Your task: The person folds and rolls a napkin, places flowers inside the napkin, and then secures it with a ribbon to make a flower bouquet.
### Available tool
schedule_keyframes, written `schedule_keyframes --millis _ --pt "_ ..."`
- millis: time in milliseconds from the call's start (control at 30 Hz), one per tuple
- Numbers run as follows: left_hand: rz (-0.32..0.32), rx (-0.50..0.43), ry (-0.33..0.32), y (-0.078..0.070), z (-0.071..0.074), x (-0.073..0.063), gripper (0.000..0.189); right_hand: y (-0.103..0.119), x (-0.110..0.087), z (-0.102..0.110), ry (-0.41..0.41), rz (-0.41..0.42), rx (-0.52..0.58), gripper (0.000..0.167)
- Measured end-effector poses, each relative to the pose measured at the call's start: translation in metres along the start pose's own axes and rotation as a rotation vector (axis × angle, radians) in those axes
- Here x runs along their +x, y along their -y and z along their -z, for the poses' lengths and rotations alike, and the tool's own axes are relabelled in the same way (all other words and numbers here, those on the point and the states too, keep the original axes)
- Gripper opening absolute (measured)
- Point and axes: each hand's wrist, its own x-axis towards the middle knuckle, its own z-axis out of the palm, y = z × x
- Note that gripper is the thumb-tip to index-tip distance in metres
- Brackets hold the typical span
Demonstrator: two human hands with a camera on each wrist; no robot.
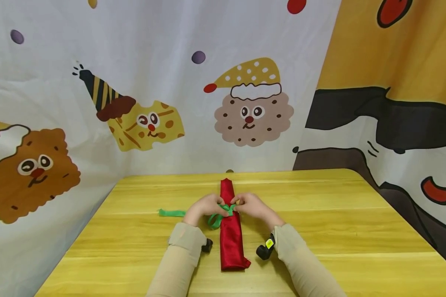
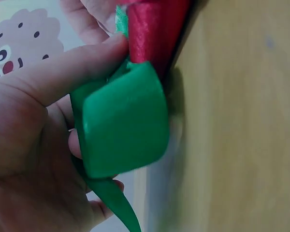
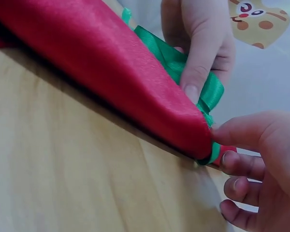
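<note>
A long red satiny cloth bundle [image 1: 231, 243] lies lengthwise on the table, with a green ribbon [image 1: 215, 221] tied round it above its middle. My left hand [image 1: 208, 205] pinches the ribbon between thumb and fingers; a wide green loop [image 2: 128, 123] stands out beneath the thumb in the left wrist view. From the other side, my right hand [image 1: 252, 205] pinches at the ribbon by the knot. Its thumb and forefinger meet the bundle's narrowed waist in the right wrist view, the other fingers [image 3: 241, 188] loosely bent. One ribbon tail [image 1: 172, 213] stretches out to the left past my wrist.
The light wood table [image 1: 319, 231] runs back to a curtain [image 1: 163, 41] printed with cartoon biscuits and cheese. A black wrist camera [image 1: 265, 248] hangs below my right cuff, another [image 1: 207, 246] below the left, both close beside the bundle.
</note>
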Motion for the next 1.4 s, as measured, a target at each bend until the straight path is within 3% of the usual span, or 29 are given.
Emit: schedule_keyframes --millis 233,467,733,967,1167,1400 --pt "0.008 0.019 0.002 0.002 -0.003 0.004 0.042 0.001 0.001 -0.006 -0.018 0.011 -0.001 0.008" --pt "0.026 0.062 0.000 -0.001 -0.004 0.006 0.042 0.000 0.000 -0.006 -0.065 -0.023 0.052 0.009" --pt "-0.006 -0.090 0.022 0.008 0.002 0.004 0.030 -0.007 0.001 -0.009 -0.041 -0.040 0.139 0.012" --pt "0.076 -0.169 0.087 0.008 0.011 0.010 0.030 -0.010 0.004 -0.010 -0.070 -0.070 0.160 0.013" --pt "0.108 0.001 0.146 0.002 0.014 0.016 0.052 -0.012 0.005 -0.012 -0.086 -0.067 0.139 0.008" --pt "0.143 0.157 0.201 -0.005 0.010 0.025 0.058 -0.013 0.005 -0.014 -0.121 -0.082 0.153 0.011"
